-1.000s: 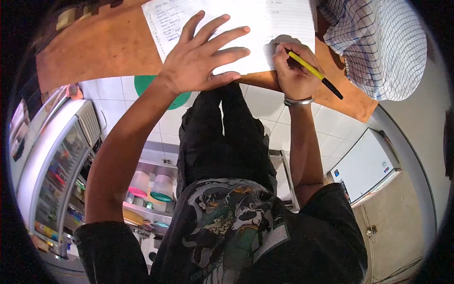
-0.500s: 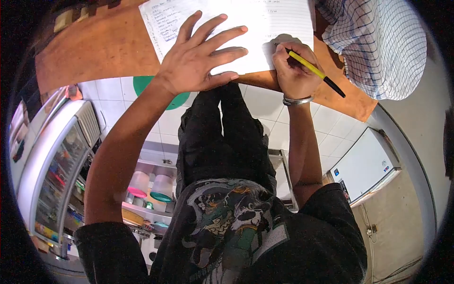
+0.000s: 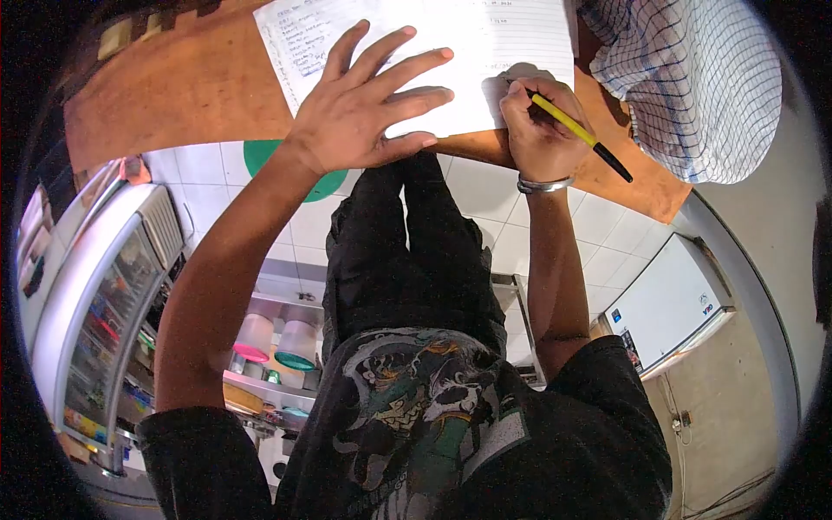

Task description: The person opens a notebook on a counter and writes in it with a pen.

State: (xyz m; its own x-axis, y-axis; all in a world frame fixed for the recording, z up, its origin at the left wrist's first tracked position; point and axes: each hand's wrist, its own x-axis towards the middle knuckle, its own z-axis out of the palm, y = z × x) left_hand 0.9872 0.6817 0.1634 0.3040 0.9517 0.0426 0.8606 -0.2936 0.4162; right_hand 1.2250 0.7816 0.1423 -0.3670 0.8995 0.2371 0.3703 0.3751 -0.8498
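Observation:
A notebook [image 3: 472,43] with lined, handwritten pages lies spread at the top of the head view. My left hand [image 3: 360,113] rests flat over its left page and lower edge, fingers spread, holding nothing. On the right page, my right hand [image 3: 544,130] is closed around a yellow pen [image 3: 563,119] with a black end. The pen slants down to the right, and its writing tip is hidden behind my fingers. A silver bracelet [image 3: 546,185] circles my right wrist.
The notebook lies on a brown wooden table [image 3: 173,104] whose near edge curves across the view. Checked cloth [image 3: 693,87] hangs at the right. Below are a green round seat [image 3: 260,160], a glass-fronted cabinet [image 3: 104,321], plastic containers [image 3: 296,342] and a white fridge [image 3: 672,303].
Almost nothing differs. The right hand and pen have shifted very slightly over the right page, while the left hand stays in place.

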